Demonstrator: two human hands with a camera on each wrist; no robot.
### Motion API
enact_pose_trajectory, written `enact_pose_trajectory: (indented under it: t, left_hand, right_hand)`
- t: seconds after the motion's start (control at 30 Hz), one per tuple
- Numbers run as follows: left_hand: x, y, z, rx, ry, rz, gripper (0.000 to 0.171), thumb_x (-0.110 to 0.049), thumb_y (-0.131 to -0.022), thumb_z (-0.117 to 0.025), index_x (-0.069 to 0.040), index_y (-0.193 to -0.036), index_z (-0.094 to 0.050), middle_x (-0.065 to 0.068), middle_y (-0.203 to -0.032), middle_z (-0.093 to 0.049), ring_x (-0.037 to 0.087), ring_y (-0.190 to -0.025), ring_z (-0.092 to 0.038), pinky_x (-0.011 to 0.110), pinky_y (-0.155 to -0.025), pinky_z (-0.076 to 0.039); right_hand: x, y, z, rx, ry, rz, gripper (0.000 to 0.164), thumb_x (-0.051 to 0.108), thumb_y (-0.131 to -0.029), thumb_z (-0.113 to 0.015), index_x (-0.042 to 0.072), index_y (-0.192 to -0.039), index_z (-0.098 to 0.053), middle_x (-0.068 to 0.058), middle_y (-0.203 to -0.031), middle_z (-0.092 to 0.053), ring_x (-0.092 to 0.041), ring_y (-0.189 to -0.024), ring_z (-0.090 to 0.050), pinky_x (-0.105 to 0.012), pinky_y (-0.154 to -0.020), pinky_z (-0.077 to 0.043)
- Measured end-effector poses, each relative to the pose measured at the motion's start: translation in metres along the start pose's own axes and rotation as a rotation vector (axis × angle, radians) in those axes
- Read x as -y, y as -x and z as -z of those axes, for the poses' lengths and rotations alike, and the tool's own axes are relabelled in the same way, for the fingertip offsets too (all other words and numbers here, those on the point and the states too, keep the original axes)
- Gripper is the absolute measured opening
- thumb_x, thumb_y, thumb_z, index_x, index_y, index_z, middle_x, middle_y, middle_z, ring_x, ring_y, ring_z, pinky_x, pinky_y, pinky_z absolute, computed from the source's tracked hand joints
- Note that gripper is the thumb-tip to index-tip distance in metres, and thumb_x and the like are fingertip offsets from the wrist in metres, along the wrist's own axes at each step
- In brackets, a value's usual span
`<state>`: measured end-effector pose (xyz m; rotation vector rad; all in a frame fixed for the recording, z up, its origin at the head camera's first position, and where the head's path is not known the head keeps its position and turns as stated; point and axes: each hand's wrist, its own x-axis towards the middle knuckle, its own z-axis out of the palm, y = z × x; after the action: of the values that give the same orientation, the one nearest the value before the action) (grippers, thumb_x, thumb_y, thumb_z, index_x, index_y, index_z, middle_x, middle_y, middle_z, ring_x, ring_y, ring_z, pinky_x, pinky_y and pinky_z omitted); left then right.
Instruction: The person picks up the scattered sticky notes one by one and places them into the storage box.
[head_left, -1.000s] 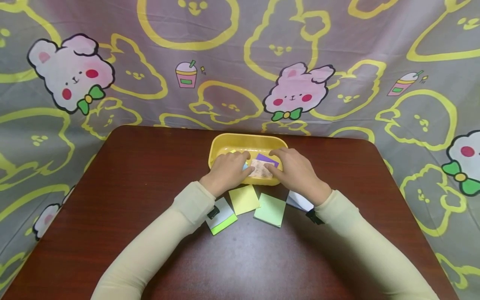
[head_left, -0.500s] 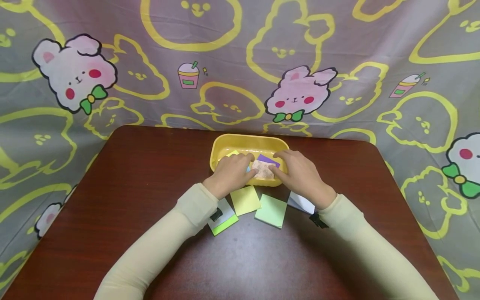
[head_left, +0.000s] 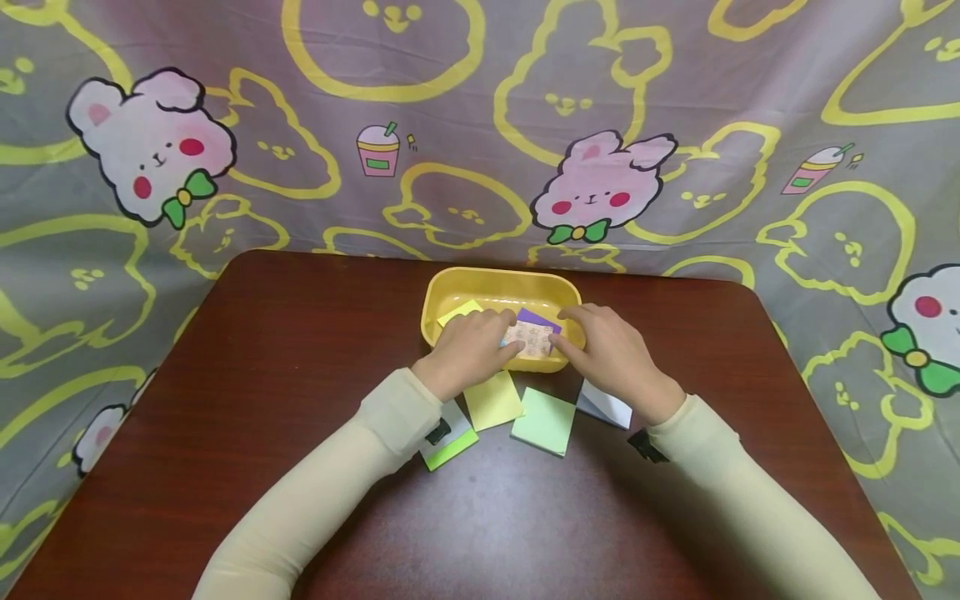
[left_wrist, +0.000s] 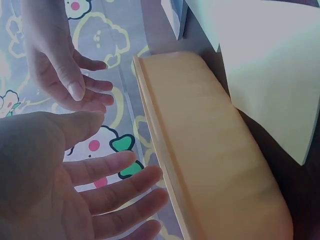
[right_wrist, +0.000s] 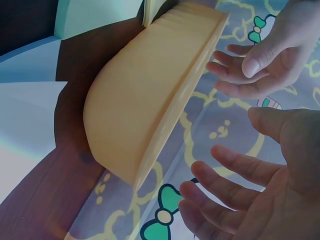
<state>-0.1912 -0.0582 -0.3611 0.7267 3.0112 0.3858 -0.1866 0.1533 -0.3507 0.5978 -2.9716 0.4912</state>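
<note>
A yellow plastic basin (head_left: 501, 279) stands near the table's far edge. Inside it lie a pink patterned paper pad (head_left: 534, 340), a purple piece (head_left: 531, 317), a yellow piece (head_left: 459, 312) and a bit of blue, partly hidden by the left hand. My left hand (head_left: 471, 346) hovers over the basin's left front, fingers relaxed and holding nothing. Over its right end is my right hand (head_left: 617, 354), its fingers loosely spread, also holding nothing. Both wrist views show the two palms facing each other above the basin's rim (left_wrist: 160, 150).
In front of the basin, several sticky-note pads lie in an arc: a grey one with a bright green edge (head_left: 453, 448), a yellow pad (head_left: 495, 402), a light green pad (head_left: 543, 423) and a bluish-white pad (head_left: 606, 407). A patterned curtain (head_left: 450, 125) hangs behind the dark wooden table (head_left: 300, 333).
Both hands have drifted slightly to the right over the basin, uncovering more of the yellow piece at its left. The pads on the table have stayed in place.
</note>
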Motion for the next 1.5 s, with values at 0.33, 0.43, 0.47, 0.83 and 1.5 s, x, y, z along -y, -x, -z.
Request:
enact_pose_trajectory:
  t: [0.33,0.43,0.47,0.83,1.5]
  left_hand:
    - [-0.005,0.001,-0.004,0.007,0.018,0.004,0.046,-0.044,-0.093,-0.05,-0.013,-0.126,-0.057,0.004,-0.11,-0.066,0.021,-0.091,-0.063,0.035,-0.067,-0.049]
    - [-0.006,0.001,-0.005,0.009,0.024,0.001,0.046,-0.044,-0.092,-0.05,-0.013,-0.126,-0.057,0.004,-0.109,-0.066,0.021,-0.089,-0.063,0.035,-0.067,-0.049]
    - [-0.007,0.001,-0.005,0.009,0.027,0.0,0.046,-0.044,-0.092,-0.051,-0.013,-0.126,-0.057,0.004,-0.109,-0.066,0.021,-0.088,-0.063,0.035,-0.067,-0.049]
    - [-0.011,0.0,-0.006,0.02,0.068,0.0,0.046,-0.042,-0.092,-0.052,-0.013,-0.128,-0.057,0.004,-0.11,-0.066,0.019,-0.087,-0.063,0.035,-0.067,-0.049]
    - [-0.024,0.001,-0.011,0.014,0.039,-0.055,0.044,-0.044,-0.092,-0.052,-0.014,-0.123,-0.058,0.002,-0.106,-0.066,0.019,-0.086,-0.063,0.036,-0.066,-0.048]
  right_hand:
    - [-0.006,0.005,0.001,-0.006,-0.002,-0.008,0.051,0.045,-0.086,-0.059,0.006,-0.119,-0.063,-0.014,-0.114,-0.063,-0.024,-0.092,-0.055,-0.041,-0.069,-0.05]
    - [-0.008,0.006,0.0,-0.007,-0.003,-0.01,0.051,0.045,-0.087,-0.059,0.006,-0.119,-0.063,-0.014,-0.114,-0.063,-0.023,-0.09,-0.054,-0.041,-0.068,-0.049]
    - [-0.009,0.007,0.0,-0.008,-0.003,-0.011,0.051,0.046,-0.087,-0.059,0.006,-0.119,-0.063,-0.014,-0.114,-0.063,-0.023,-0.091,-0.054,-0.041,-0.068,-0.05]
    - [-0.016,0.01,0.002,-0.013,-0.004,0.002,0.049,0.044,-0.087,-0.059,0.006,-0.118,-0.063,-0.013,-0.116,-0.062,-0.028,-0.103,-0.056,-0.047,-0.079,-0.049]
    - [-0.034,0.019,-0.001,-0.016,-0.004,-0.016,0.051,0.046,-0.088,-0.057,0.006,-0.117,-0.064,-0.013,-0.114,-0.064,-0.029,-0.105,-0.057,-0.05,-0.079,-0.049]
